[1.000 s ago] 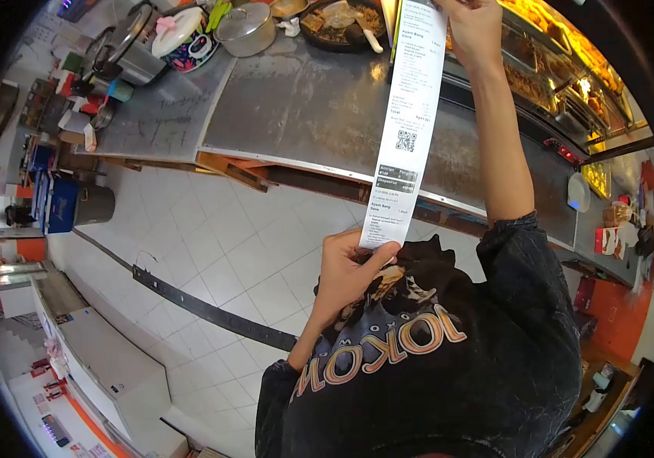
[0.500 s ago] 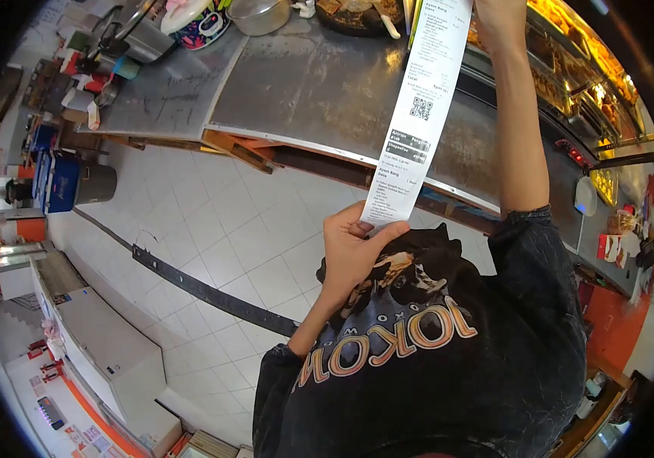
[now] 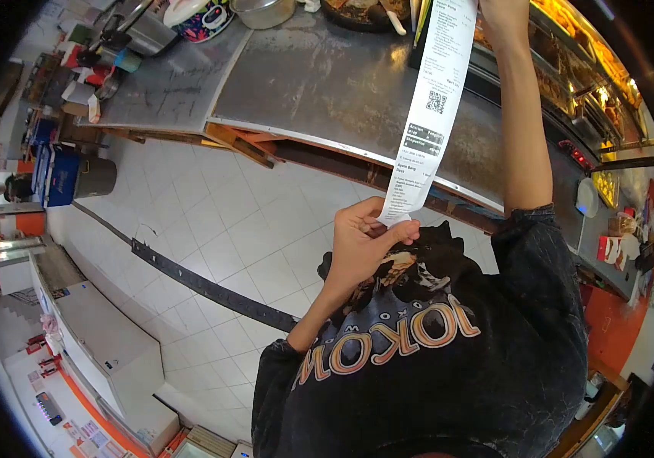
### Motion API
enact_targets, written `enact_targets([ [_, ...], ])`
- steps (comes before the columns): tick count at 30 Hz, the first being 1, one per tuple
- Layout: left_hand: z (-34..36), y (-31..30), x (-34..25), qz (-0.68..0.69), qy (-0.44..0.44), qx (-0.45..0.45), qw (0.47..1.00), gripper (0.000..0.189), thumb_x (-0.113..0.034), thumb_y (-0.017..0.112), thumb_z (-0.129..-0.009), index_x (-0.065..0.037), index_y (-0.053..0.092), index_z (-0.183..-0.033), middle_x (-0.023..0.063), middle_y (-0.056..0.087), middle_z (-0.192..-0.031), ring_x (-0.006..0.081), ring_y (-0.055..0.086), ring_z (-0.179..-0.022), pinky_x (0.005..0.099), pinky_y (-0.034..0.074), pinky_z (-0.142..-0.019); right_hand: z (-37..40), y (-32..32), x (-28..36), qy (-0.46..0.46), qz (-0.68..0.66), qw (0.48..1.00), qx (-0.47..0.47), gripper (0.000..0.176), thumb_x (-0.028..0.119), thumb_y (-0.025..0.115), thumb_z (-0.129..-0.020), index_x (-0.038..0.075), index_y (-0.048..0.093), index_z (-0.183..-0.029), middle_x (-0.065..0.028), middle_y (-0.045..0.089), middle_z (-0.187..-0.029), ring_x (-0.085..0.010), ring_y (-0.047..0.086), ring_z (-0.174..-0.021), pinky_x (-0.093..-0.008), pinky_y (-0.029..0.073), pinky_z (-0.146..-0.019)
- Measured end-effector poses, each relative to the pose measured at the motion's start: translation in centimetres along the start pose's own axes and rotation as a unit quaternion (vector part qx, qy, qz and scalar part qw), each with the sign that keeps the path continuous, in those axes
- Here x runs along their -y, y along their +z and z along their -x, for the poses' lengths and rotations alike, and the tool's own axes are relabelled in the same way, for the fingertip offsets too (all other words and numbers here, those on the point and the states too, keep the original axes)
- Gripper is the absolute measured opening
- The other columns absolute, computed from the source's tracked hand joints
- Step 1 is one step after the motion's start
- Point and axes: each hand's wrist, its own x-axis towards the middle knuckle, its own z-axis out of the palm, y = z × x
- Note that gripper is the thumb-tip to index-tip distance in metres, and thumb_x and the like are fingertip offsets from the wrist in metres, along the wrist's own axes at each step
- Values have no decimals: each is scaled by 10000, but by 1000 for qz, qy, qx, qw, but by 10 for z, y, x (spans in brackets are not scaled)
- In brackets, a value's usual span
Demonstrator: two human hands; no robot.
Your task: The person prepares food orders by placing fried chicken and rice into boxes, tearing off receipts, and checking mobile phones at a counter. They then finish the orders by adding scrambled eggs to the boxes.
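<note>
A long white printed receipt (image 3: 437, 84) runs slantwise from the top edge down toward my shirt, with a QR code and black header bars on it. My left hand (image 3: 365, 237) pinches its lower end between thumb and fingers, and the paper curls a little there. At the upper end, my right hand (image 3: 504, 27) is raised against the receipt's right edge; the frame's top cuts off most of its fingers, but it appears to grip the paper. Behind the receipt lies a metal-topped counter (image 3: 311, 91).
On the counter's far side stand a dark pan with food (image 3: 365, 14), a metal pot (image 3: 263, 11) and a patterned container (image 3: 198, 19). A lit food display (image 3: 571, 53) is at right. A blue cooler box (image 3: 61, 179) and a grey bin (image 3: 98, 177) stand on the left.
My left hand and the receipt's lower end have shifted to the right. The lower end now curls more. My right hand has stayed nearly in place.
</note>
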Motion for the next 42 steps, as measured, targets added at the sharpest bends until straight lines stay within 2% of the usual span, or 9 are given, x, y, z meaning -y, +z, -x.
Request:
enact_targets([
  [3,0,-1,1,26,-12,8,1000,229,15,718,-812,70,630,-1016,130,693,-829,144,662,-693,255,545,-646,7,4,18,79,13,997,-20,160,114,695,-826,98,545,-774,17,555,-745,-65,506,-631,-231,433,-561],
  [24,9,-10,-5,62,-64,25,996,263,4,715,-821,76,618,-1054,142,697,-859,150,678,-715,248,563,-655,10,-8,4,25,-42,999,-13,145,81,680,-823,89,543,-775,-20,599,-828,-96,544,-729,-254,460,-637],
  [27,14,-13,-6,59,-82,42,994,244,39,696,-817,70,616,-1045,136,691,-851,149,664,-690,259,553,-643,22,-15,19,34,121,990,-65,146,82,676,-832,84,542,-776,-20,597,-814,-97,545,-731,-250,459,-648],
  [31,19,-13,-4,53,-118,90,987,243,39,700,-815,69,616,-1041,135,690,-856,151,664,-696,259,553,-649,46,-41,33,83,212,968,-107,145,84,673,-840,78,542,-778,-15,587,-800,-99,539,-740,-249,451,-667],
  [33,21,-10,1,36,-147,122,981,246,37,701,-815,69,618,-1045,131,689,-862,150,666,-709,261,554,-657,60,-66,30,121,95,983,-97,141,86,675,-844,77,547,-785,-5,574,-801,-96,528,-749,-254,443,-678],
  [39,19,3,60,-102,-119,261,952,220,52,690,-823,63,632,-1036,99,689,-862,151,672,-779,247,546,-709,121,-162,54,106,110,969,-195,138,85,687,-850,78,550,-832,6,565,-814,-79,521,-752,-238,430,-673],
  [40,15,3,76,-126,-150,305,932,497,-74,792,-761,61,566,-1183,156,647,-1086,230,630,-1029,340,504,-895,133,-178,66,81,119,969,-202,128,67,673,-849,67,546,-831,-7,564,-810,-92,525,-757,-244,430,-670],
  [41,17,18,70,-132,-149,333,922,497,-74,792,-761,61,566,-1183,156,647,-1086,230,630,-1029,340,504,-895,144,-196,74,57,127,968,-209,119,50,660,-847,57,542,-830,-21,563,-805,-105,529,-761,-251,430,-667],
  [42,20,38,57,-293,-16,318,901,705,-153,838,-698,55,485,-1271,180,565,-1213,261,540,-1155,388,425,-985,163,-233,56,4,41,984,-173,165,-30,674,-847,38,527,-879,-88,654,-916,-132,637,-846,-271,542,-751],
])
